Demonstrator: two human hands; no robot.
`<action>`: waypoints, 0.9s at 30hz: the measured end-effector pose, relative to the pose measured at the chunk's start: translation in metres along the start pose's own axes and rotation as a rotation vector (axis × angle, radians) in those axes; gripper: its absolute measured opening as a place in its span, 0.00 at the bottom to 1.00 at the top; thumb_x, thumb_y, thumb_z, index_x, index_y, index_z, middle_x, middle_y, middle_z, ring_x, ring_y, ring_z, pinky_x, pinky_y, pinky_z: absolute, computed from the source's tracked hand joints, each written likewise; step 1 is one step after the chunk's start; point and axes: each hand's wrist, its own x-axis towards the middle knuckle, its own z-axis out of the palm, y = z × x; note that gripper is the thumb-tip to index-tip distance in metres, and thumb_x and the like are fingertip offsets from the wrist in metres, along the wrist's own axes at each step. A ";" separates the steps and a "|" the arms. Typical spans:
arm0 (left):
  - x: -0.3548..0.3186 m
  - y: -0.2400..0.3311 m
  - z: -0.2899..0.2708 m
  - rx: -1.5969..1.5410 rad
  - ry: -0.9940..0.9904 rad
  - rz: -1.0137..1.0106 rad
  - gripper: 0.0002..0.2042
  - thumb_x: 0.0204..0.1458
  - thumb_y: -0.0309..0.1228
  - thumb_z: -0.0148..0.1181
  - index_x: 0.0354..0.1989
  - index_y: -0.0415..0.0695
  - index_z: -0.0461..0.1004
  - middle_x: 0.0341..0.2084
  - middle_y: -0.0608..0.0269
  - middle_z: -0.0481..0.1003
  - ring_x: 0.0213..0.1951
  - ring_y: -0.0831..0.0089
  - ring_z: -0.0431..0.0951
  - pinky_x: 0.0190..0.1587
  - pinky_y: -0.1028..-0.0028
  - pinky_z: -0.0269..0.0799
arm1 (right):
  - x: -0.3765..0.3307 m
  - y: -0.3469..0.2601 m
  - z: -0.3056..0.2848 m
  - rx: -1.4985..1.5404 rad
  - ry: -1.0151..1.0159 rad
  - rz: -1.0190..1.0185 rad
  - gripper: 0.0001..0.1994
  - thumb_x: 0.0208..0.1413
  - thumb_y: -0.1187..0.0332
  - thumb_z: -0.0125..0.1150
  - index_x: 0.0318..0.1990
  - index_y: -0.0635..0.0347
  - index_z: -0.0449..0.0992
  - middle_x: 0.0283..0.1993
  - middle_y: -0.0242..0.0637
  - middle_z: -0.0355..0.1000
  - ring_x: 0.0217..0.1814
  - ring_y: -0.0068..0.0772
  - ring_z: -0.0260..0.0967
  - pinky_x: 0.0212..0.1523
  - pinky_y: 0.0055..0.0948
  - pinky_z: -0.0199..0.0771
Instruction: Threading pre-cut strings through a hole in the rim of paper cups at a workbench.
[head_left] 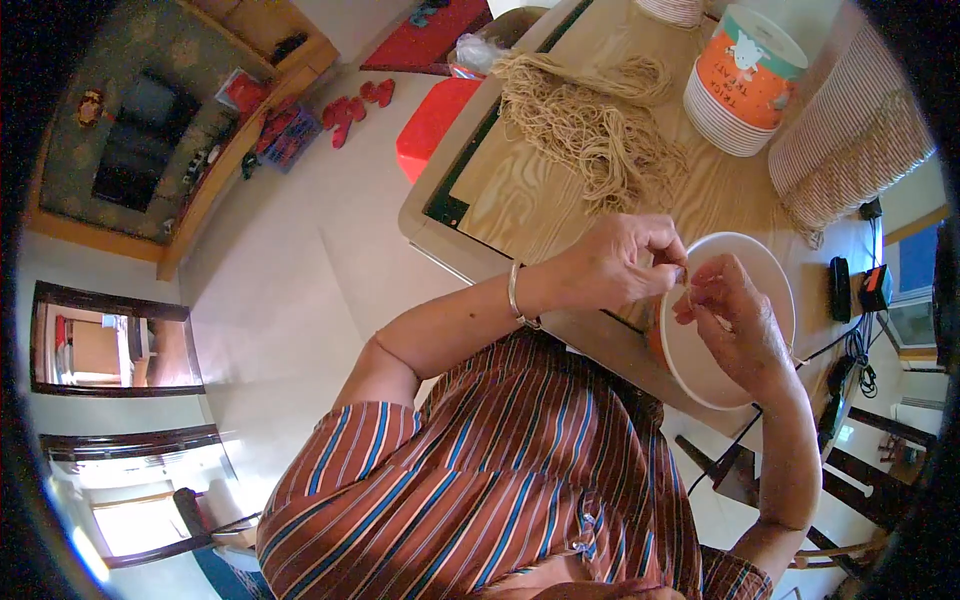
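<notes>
My left hand, with a bangle at its wrist, is closed in a pinch at the left rim of a white round tub. Facing it over the tub's mouth, my right hand has its thumb and fingers pinched together. A thin tan strand, apparently twine, shows faintly between the two sets of fingertips; most of it is hidden by the fingers. Beyond my left hand, a loose heap of tan twine lies tangled on the wooden table.
An orange and green patterned paper tub sits in a stack of white tubs at the far right. Beside it leans a long striped stack with twine over it. Black cables lie at right. A red stool stands by the table's left edge.
</notes>
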 end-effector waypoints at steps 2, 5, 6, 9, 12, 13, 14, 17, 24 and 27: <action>0.000 0.001 -0.001 0.024 -0.006 0.011 0.04 0.50 0.24 0.59 0.33 0.39 0.76 0.29 0.64 0.73 0.38 0.74 0.73 0.44 0.74 0.67 | -0.001 -0.003 0.002 -0.068 0.047 -0.036 0.11 0.54 0.77 0.58 0.44 0.61 0.65 0.31 0.40 0.76 0.36 0.33 0.77 0.38 0.32 0.76; -0.001 -0.002 -0.002 0.031 -0.002 0.015 0.05 0.50 0.26 0.61 0.33 0.39 0.77 0.29 0.64 0.73 0.38 0.74 0.73 0.44 0.74 0.67 | 0.000 -0.018 0.007 -0.182 0.101 -0.085 0.11 0.54 0.76 0.60 0.43 0.60 0.66 0.31 0.41 0.76 0.36 0.35 0.78 0.38 0.33 0.76; -0.001 -0.002 -0.002 0.032 0.002 0.015 0.05 0.50 0.26 0.61 0.33 0.39 0.77 0.29 0.64 0.73 0.38 0.74 0.73 0.44 0.74 0.67 | 0.001 -0.022 0.009 -0.228 0.112 -0.098 0.10 0.55 0.74 0.60 0.42 0.60 0.67 0.30 0.42 0.76 0.35 0.35 0.78 0.37 0.34 0.76; 0.000 -0.001 -0.003 0.038 -0.009 0.014 0.05 0.50 0.28 0.62 0.33 0.40 0.77 0.30 0.64 0.74 0.38 0.74 0.73 0.44 0.74 0.67 | 0.001 -0.027 0.011 -0.303 0.143 -0.054 0.07 0.56 0.72 0.60 0.39 0.61 0.69 0.30 0.45 0.75 0.33 0.39 0.78 0.34 0.35 0.75; -0.001 0.001 -0.003 0.042 -0.003 0.022 0.05 0.50 0.28 0.62 0.33 0.40 0.77 0.29 0.64 0.73 0.38 0.74 0.73 0.44 0.74 0.67 | 0.002 -0.019 0.011 -0.320 0.180 -0.061 0.06 0.57 0.70 0.60 0.38 0.61 0.71 0.29 0.47 0.74 0.30 0.44 0.76 0.31 0.37 0.74; -0.001 -0.001 -0.003 0.047 0.000 0.031 0.06 0.50 0.28 0.62 0.33 0.40 0.77 0.29 0.64 0.74 0.38 0.74 0.74 0.43 0.74 0.68 | 0.002 -0.019 0.011 -0.321 0.179 -0.061 0.06 0.57 0.70 0.60 0.38 0.61 0.71 0.29 0.47 0.74 0.30 0.44 0.76 0.31 0.37 0.74; -0.001 -0.002 -0.003 0.052 0.004 0.040 0.06 0.50 0.29 0.63 0.33 0.40 0.77 0.29 0.64 0.74 0.37 0.74 0.74 0.43 0.74 0.68 | 0.002 -0.020 0.011 -0.338 0.188 -0.092 0.05 0.57 0.71 0.59 0.37 0.61 0.71 0.29 0.47 0.74 0.30 0.46 0.76 0.30 0.37 0.74; -0.002 0.000 -0.005 0.048 -0.013 0.042 0.06 0.50 0.29 0.64 0.34 0.40 0.77 0.29 0.64 0.74 0.37 0.74 0.74 0.42 0.74 0.68 | 0.003 -0.020 0.009 -0.339 0.189 -0.093 0.05 0.57 0.71 0.59 0.36 0.61 0.72 0.28 0.47 0.74 0.28 0.45 0.75 0.30 0.36 0.73; -0.005 -0.009 -0.001 0.066 0.060 0.145 0.05 0.51 0.28 0.64 0.33 0.41 0.77 0.31 0.64 0.74 0.37 0.73 0.75 0.43 0.74 0.69 | 0.009 -0.009 0.000 -0.196 0.100 0.025 0.06 0.57 0.69 0.60 0.33 0.63 0.73 0.25 0.42 0.73 0.24 0.30 0.72 0.27 0.31 0.71; -0.007 -0.014 -0.001 -0.008 0.066 0.170 0.04 0.52 0.28 0.64 0.33 0.42 0.77 0.32 0.65 0.75 0.38 0.73 0.75 0.44 0.73 0.69 | 0.011 -0.009 -0.002 -0.109 0.027 0.122 0.07 0.56 0.69 0.61 0.32 0.64 0.75 0.24 0.39 0.73 0.23 0.25 0.69 0.26 0.28 0.70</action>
